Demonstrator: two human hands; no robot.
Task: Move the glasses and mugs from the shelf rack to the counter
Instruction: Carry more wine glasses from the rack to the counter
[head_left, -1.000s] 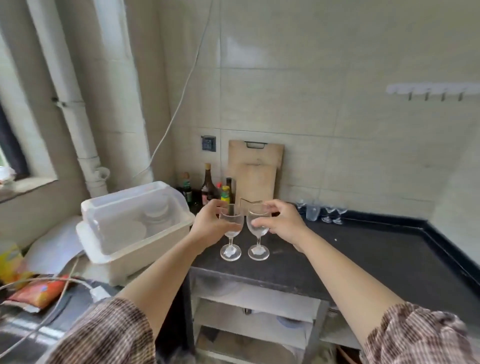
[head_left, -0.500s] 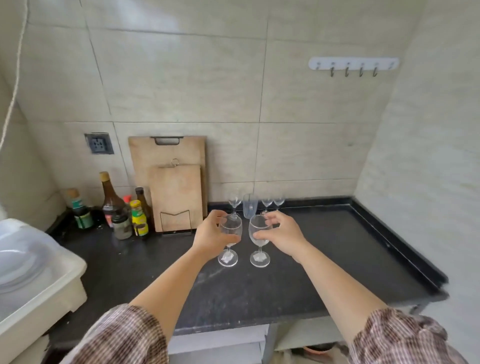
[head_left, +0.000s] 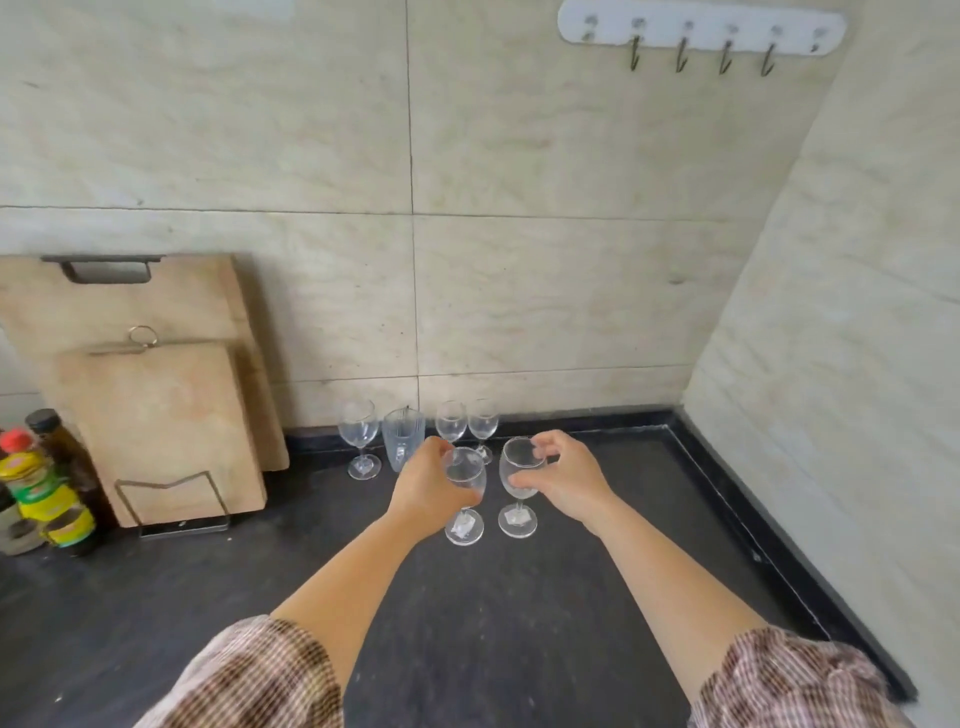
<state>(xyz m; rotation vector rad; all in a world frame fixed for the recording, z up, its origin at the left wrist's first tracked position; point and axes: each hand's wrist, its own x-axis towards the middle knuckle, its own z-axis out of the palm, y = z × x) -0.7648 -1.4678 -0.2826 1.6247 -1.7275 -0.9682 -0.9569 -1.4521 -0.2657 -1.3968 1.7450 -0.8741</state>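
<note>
The left wine glass (head_left: 464, 478) and right wine glass (head_left: 519, 483) are upright, side by side, towards the counter's (head_left: 467, 649) back edge. It cannot be told whether the bases touch the surface. The left hand (head_left: 423, 486) grips one bowl and the right hand (head_left: 569, 480) grips the other. At the back edge stand three stemmed glasses (head_left: 358, 436) and a tumbler (head_left: 402, 441), judged already moved. The shelf rack is out of view, so what remains is unknown.

Clear wine glasses (head_left: 358, 434), black counter (head_left: 519, 623), beige marbled tiles (head_left: 519, 130), brown-checked sleeves (head_left: 249, 675), yellow-labelled bottles (head_left: 47, 499)

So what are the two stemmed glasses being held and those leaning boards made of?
The stemmed glasses: clear glass by the look, glossy; the dark counter shows through them. Could be clear plastic. The boards: pale unvarnished wood, matte, with faint grain and stains.
</note>
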